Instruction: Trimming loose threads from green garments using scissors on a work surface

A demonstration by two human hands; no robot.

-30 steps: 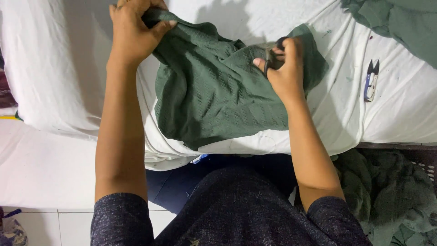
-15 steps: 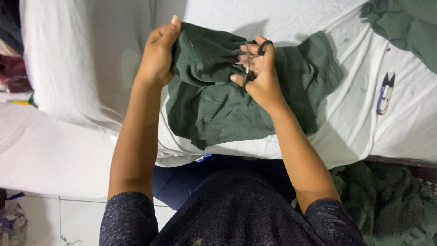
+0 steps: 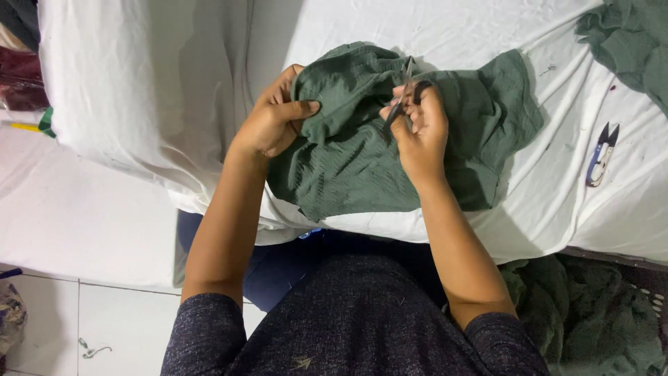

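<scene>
In the middle of the frame, on the white sheet (image 3: 487,230), my left hand (image 3: 271,122) is pinching a fold of the green garment (image 3: 348,167), fingers closed. My right hand (image 3: 417,129) is gripping small scissors (image 3: 400,104) against it. The cloth seems soft and light, best held at a bunched edge. The blade tips are hidden in folds.
</scene>
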